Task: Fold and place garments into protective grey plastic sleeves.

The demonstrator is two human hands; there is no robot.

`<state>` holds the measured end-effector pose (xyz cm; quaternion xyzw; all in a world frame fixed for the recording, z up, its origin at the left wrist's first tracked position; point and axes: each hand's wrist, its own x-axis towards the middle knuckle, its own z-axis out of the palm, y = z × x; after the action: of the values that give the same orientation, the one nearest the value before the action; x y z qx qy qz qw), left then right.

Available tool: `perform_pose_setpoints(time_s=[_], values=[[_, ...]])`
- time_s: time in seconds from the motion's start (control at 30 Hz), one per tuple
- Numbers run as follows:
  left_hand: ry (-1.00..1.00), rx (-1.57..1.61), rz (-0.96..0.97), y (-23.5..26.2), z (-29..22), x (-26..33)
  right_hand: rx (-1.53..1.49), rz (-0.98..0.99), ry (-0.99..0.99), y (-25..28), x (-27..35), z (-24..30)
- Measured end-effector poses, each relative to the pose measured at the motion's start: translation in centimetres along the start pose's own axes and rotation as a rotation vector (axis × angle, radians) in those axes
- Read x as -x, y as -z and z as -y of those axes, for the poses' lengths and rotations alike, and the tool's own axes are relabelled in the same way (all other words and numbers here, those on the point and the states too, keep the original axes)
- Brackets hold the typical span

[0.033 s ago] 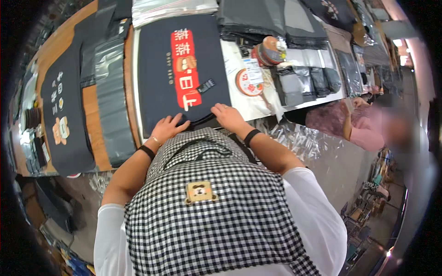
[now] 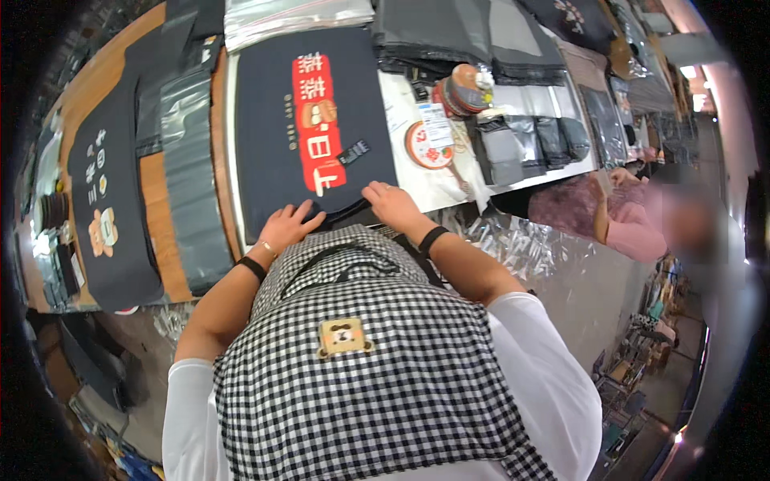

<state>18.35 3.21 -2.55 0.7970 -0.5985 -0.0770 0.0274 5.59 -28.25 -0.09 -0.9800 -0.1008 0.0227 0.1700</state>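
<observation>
A black garment [image 2: 265, 120] with a red printed panel lies flat on the white table [image 2: 417, 180] in front of me. A small black tag [image 2: 353, 151] lies on it beside the panel. My left hand [image 2: 285, 224] rests flat on the garment's near edge, fingers spread. My right hand [image 2: 391, 200] presses on the same edge a little to the right, below the panel's end. Both wrists wear black bands. My checked apron hides the table's front edge below the hands.
Grey plastic bags [image 2: 186, 152] and another black printed garment [image 2: 112, 208] lie to the left. Clear bags [image 2: 297, 12] are stacked at the back. A round red-and-white disc [image 2: 429, 144] and folded dark items [image 2: 521, 144] sit to the right. Another person [image 2: 642, 228] stands at the right.
</observation>
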Motion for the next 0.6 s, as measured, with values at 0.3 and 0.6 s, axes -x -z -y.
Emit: perform_pose_setpoints(time_s=[0.3,0.6], values=[[0.004,-0.062,-0.095,-0.5,0.0,-1.1,-0.038,-0.021,-0.037,0.8,-0.6,-0.4],[0.224,0.312,-0.027,3.0,1.7,-3.6,0.053,-0.188,0.173,3.4,-0.7,0.0]])
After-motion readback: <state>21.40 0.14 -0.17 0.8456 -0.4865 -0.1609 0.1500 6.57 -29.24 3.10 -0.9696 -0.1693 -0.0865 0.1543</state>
